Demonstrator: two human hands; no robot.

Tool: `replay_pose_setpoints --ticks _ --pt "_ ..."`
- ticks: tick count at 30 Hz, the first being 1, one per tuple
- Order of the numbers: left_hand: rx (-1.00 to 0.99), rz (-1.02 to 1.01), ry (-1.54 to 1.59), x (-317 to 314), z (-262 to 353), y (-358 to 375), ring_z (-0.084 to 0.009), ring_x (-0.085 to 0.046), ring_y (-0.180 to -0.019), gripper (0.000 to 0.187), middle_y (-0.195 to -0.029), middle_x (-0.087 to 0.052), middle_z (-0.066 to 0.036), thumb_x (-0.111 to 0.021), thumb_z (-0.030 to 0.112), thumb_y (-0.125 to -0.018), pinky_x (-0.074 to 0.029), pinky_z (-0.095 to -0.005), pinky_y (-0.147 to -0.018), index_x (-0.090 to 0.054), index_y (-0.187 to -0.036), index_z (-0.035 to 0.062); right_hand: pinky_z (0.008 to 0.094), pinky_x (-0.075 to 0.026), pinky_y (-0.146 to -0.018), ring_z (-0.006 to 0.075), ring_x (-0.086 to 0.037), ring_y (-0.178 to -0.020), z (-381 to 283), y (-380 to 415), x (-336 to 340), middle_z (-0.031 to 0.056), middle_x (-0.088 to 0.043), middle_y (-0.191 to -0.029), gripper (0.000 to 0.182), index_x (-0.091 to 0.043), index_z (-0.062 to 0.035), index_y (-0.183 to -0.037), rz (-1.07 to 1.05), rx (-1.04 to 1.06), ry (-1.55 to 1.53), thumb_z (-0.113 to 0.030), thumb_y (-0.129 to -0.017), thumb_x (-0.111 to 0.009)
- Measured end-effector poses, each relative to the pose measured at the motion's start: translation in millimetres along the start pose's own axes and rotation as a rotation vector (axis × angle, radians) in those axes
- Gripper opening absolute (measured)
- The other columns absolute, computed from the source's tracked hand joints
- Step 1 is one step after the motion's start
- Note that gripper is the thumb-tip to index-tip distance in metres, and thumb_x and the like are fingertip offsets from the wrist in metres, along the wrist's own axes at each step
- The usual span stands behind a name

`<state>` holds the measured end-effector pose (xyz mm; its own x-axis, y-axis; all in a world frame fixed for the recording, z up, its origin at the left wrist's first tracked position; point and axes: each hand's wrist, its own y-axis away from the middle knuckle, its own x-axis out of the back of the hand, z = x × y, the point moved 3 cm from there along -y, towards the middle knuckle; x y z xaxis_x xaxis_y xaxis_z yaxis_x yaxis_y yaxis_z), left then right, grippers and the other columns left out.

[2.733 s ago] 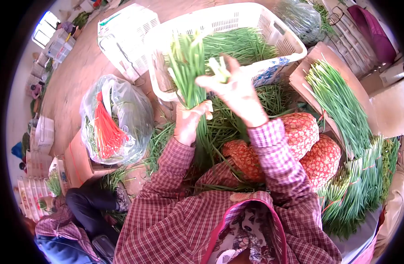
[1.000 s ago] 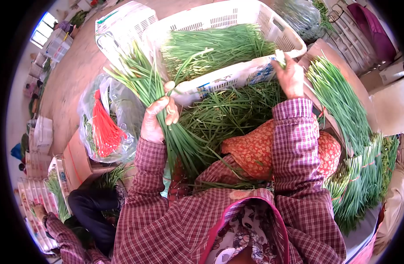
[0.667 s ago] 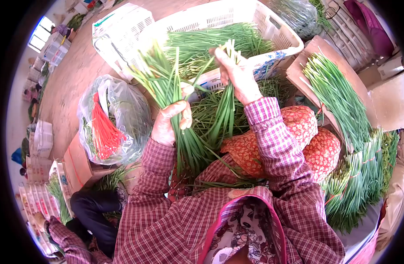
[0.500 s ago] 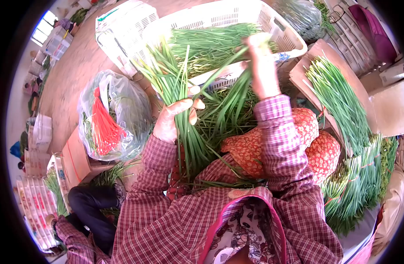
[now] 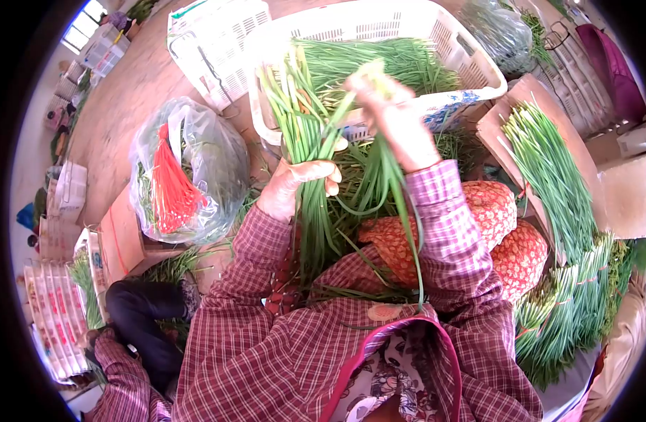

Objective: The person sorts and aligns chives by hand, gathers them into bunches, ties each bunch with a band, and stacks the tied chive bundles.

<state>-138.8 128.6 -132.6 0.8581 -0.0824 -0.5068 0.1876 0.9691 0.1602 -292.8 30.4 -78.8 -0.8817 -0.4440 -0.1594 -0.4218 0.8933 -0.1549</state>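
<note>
Green slender stalks (image 5: pixel 307 137) fill your clasped left hand (image 5: pixel 289 186), mid-frame; your right hand (image 5: pixel 401 125) pinches more. Slackening could scatter them.

Pale-tipped green stalks (image 5: pixel 307 144) in the left hand (image 5: pixel 296 184); white crate (image 5: pixel 480 69) beyond it; red strands (image 5: pixel 171 195) left of it; orange-red flowered cloth (image 5: pixel 487 209) below the right hand (image 5: pixel 399 125); purple-and-white checked sleeves (image 5: pixel 449 221) behind both.

One view is given, taken from the head and tilted forward and down. The checked shirt (image 5: pixel 266 352) is seen very near, along the bottom edge; the left hand (image 5: pixel 289 184) and the right hand (image 5: pixel 400 123) are caught close by, with the white basket (image 5: pixel 486 89) just beyond. A wide, rounded field is covered, darkened at the edges, with a window (image 5: pixel 82 29) far off at upper left.
</note>
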Motion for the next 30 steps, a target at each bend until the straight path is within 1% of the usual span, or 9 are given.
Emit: replay_pose_setpoints --ticks 3,6,8,11,12,17,21,27,30 --pt "-0.059 0.031 0.033 16 0 4 -0.0173 -0.062 -0.068 0.044 -0.092 -0.066 -0.012 -0.067 0.01 -0.079 -0.053 -0.0294 -0.06 -0.054 -0.12 -0.0015 0.0277 -0.045 -0.057 0.0109 -0.054 -0.062 -14 -16 77 0.0033 -0.061 -0.08 0.042 -0.065 -0.0119 -0.102 0.278 0.208 0.292 -0.049 -0.096 -0.045" --pt "-0.11 0.012 0.039 26 2 3 -0.0157 -0.06 -0.071 0.046 -0.106 -0.063 -0.011 -0.065 0.009 -0.08 -0.051 -0.0282 -0.055 -0.052 -0.122 -0.0017 0.0315 -0.055 -0.073 0.0163 -0.065 -0.072 -67 1 139 0.01 -0.068 -0.097 0.045 -0.059 -0.0079 -0.114 0.545 0.267 0.054 -0.048 -0.096 -0.047" --pt "-0.114 -0.007 -0.027 32 1 0 -0.0151 -0.06 -0.07 0.043 -0.109 -0.063 -0.009 -0.064 0.01 -0.08 -0.049 -0.0271 -0.054 -0.053 -0.12 -0.0014 0.028 -0.053 -0.067 0.0133 -0.063 -0.069 -76 0 158 0.0071 -0.068 -0.091 0.039 -0.06 -0.008 -0.114 0.526 0.409 -0.046 -0.042 -0.096 -0.051" --pt "-0.092 0.004 -0.042 23 -2 -4 -0.0145 -0.06 -0.069 0.04 -0.111 -0.063 -0.012 -0.063 0.008 -0.081 -0.049 -0.0258 -0.052 -0.054 -0.119 -0.0018 0.0219 -0.045 -0.057 0.0062 -0.054 -0.064 -82 18 93 0.0012 -0.062 -0.079 0.029 -0.064 -0.0089 -0.105 0.475 0.379 0.694 -0.034 -0.092 -0.061" --pt "-0.041 0.005 -0.035 23 -4 -6 -0.0145 -0.06 -0.069 0.039 -0.111 -0.063 -0.013 -0.063 0.008 -0.081 -0.049 -0.0255 -0.052 -0.054 -0.118 -0.0021 0.0206 -0.045 -0.06 0.0067 -0.053 -0.064 -67 17 70 -0.0001 -0.06 -0.077 0.029 -0.065 -0.008 -0.102 0.312 0.343 0.591 -0.033 -0.089 -0.066" --pt "-0.089 0.046 -0.133 4 -6 -5 -0.0133 -0.059 -0.062 0.038 -0.1 -0.065 -0.012 -0.066 0.01 -0.081 -0.047 -0.0245 -0.051 -0.055 -0.115 -0.0026 0.0331 -0.058 -0.065 0.0197 -0.069 -0.066 -17 5 -19 0.0183 -0.068 -0.087 0.074 -0.048 0.0063 -0.118 0.035 0.238 0.517 -0.041 -0.071 -0.081" --pt "-0.036 0.065 -0.192 7 -12 1 -0.0138 -0.057 -0.056 0.04 -0.072 -0.063 -0.01 -0.066 0.013 -0.079 -0.046 -0.0243 -0.051 -0.056 -0.113 -0.0051 0.0289 -0.06 -0.058 0.0166 -0.067 -0.075 13 7 -32 0.0145 -0.066 -0.092 0.042 -0.052 0.0032 -0.11 -0.028 0.121 0.558 -0.02 -0.083 -0.073" --pt "0.014 0.004 -0.148 8 -7 5 -0.0131 -0.052 -0.052 0.053 -0.084 -0.063 -0.011 -0.065 0.021 -0.077 -0.045 -0.0225 -0.048 -0.05 -0.122 -0.0024 0.0277 -0.051 -0.065 0.0119 -0.064 -0.072 12 12 -16 0.0093 -0.069 -0.082 0.021 -0.063 0.0016 -0.1 -0.084 0.106 0.363 -0.014 -0.087 -0.067" --pt "0.026 -0.04 -0.101 15 -4 5 -0.012 -0.055 -0.055 0.05 -0.104 -0.066 -0.013 -0.065 0.017 -0.076 -0.046 -0.0231 -0.05 -0.054 -0.121 -0.0033 0.0313 -0.051 -0.062 0.017 -0.064 -0.067 -4 9 -4 0.0108 -0.068 -0.078 0.018 -0.066 -0.0017 -0.096 -0.044 0.26 0.711 -0.013 -0.083 -0.068"
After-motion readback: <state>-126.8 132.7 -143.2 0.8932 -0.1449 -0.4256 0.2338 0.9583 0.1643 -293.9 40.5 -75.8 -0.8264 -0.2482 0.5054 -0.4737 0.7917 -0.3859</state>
